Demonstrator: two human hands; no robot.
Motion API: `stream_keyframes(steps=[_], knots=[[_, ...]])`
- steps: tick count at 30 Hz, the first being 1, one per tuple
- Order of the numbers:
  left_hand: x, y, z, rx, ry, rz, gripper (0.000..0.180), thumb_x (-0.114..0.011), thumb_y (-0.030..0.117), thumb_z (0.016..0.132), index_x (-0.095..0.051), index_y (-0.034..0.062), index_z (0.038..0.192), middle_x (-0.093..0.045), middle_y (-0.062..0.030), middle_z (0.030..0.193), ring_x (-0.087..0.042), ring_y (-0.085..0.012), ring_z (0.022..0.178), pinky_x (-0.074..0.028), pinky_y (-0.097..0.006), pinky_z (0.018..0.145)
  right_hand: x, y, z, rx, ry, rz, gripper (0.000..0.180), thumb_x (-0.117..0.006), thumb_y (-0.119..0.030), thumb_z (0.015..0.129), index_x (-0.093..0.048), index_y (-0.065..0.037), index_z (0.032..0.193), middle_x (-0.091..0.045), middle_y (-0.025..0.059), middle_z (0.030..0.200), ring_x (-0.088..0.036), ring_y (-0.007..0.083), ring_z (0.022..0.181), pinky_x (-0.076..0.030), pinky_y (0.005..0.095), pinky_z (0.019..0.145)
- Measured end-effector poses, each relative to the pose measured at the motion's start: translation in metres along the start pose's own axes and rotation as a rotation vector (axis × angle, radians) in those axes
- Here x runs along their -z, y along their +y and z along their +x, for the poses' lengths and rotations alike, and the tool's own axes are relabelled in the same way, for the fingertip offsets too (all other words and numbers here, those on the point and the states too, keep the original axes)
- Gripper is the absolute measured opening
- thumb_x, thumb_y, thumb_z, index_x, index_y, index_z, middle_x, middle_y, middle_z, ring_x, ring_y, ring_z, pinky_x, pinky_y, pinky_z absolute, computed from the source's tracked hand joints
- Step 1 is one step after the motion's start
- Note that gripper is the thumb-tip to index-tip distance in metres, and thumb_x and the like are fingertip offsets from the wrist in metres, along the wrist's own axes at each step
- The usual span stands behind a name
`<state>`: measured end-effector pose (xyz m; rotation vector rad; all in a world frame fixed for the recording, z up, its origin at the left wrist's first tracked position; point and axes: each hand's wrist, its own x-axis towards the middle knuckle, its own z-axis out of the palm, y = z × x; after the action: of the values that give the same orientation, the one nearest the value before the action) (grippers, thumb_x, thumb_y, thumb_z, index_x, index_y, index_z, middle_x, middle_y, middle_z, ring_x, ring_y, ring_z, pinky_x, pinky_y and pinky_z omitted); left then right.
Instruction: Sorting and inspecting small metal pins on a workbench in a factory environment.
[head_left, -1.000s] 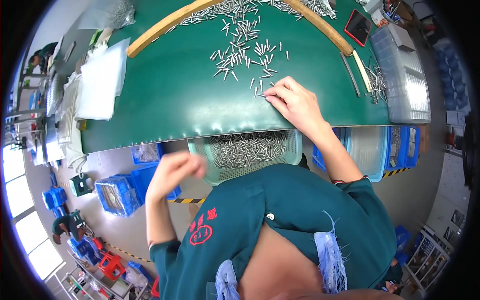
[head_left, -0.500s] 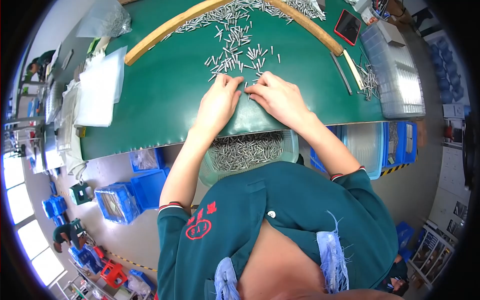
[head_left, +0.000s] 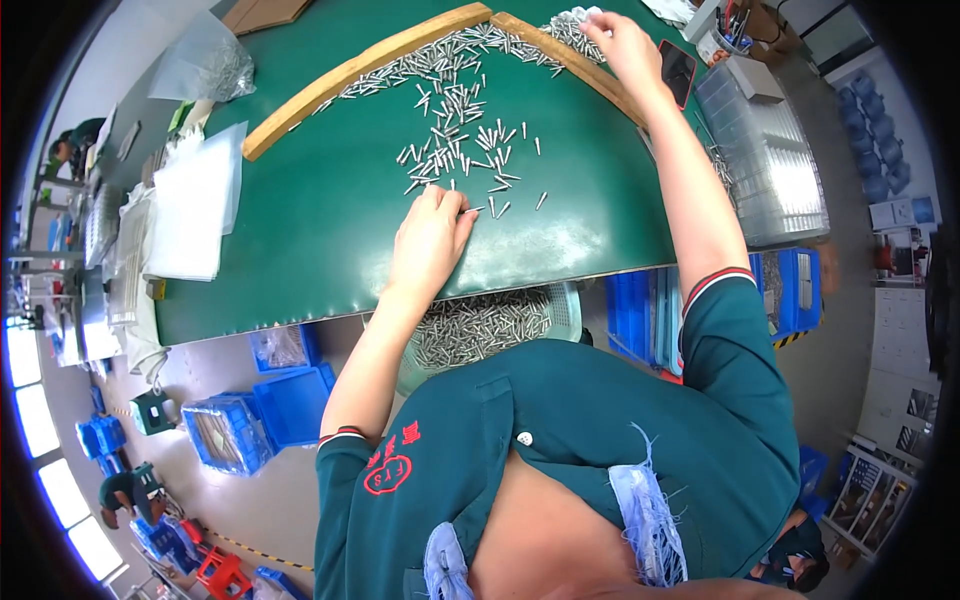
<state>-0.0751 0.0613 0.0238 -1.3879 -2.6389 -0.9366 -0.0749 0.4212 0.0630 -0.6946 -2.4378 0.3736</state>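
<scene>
On the green tabletop (head_left: 330, 215), my left hand (head_left: 428, 240) rests at the near end of scattered small metal pins (head_left: 455, 115). Its thumb and fingers are closed, and a pin (head_left: 474, 209) pokes out at the fingertips. A few single pins (head_left: 503, 209) lie just right of it. Stretched to the far right, my right hand (head_left: 630, 55) hovers by a heap of pins (head_left: 575, 38) behind the wooden strips. Its fingers are curled together; whatever they hold is too small to make out.
Two wooden strips (head_left: 360, 75) form an angled barrier around the far pins. A basket full of pins (head_left: 485, 325) sits below the near table edge. Plastic sheets (head_left: 190, 215) lie left; a phone (head_left: 678, 72) and stacked clear trays (head_left: 765, 150) are on the right.
My right hand has left the near pins and reached to the far right heap. The left hand has stayed near the scattered pins. The view has shifted slightly.
</scene>
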Motion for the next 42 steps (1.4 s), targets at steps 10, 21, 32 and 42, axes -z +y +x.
stream_keyframes(steps=[10,21,32,42], knots=[[0.006,-0.001,-0.012,0.187,0.009,0.068,0.018,-0.068,0.02,0.081,-0.058,0.0054,0.084,-0.055,-0.0095,0.083,-0.059,-0.0271,0.083,-0.049,-0.039,0.07,0.035,-0.089,-0.136,0.464,-0.703,0.402,0.035,-0.066,-0.023,0.084,-0.062,-0.009,0.116,-0.059,0.0068,0.114,-0.058,0.0224,0.106,-0.047,0.0318,0.091],[0.004,0.002,-0.003,-0.033,-0.083,-0.007,0.025,-0.066,0.017,0.082,-0.058,0.0062,0.103,-0.056,-0.0113,0.095,-0.058,-0.0287,0.09,-0.05,-0.039,0.077,0.01,-0.107,-0.197,0.372,-0.409,0.32,0.009,-0.066,-0.016,0.082,-0.064,-0.011,0.088,-0.059,0.0005,0.093,-0.059,0.0206,0.088,-0.049,0.0339,0.076],[0.015,0.017,-0.034,0.159,-0.086,0.008,0.025,-0.067,0.016,0.081,-0.057,0.0011,0.099,-0.054,-0.0141,0.092,-0.057,-0.031,0.088,-0.048,-0.04,0.076,0.013,-0.12,-0.22,0.362,-0.424,0.338,0.017,-0.07,-0.022,0.079,-0.063,-0.01,0.09,-0.059,0.0031,0.093,-0.059,0.0229,0.088,-0.049,0.0347,0.075],[0.018,0.016,-0.044,0.121,-0.079,-0.001,0.025,-0.066,0.012,0.081,-0.059,0.0028,0.103,-0.053,-0.0134,0.095,-0.057,-0.0301,0.091,-0.048,-0.04,0.077,0.045,-0.108,-0.228,0.175,-0.459,0.22,0.016,-0.07,-0.023,0.08,-0.067,-0.012,0.091,-0.059,0.0026,0.089,-0.061,0.0206,0.083,-0.05,0.0335,0.069]])
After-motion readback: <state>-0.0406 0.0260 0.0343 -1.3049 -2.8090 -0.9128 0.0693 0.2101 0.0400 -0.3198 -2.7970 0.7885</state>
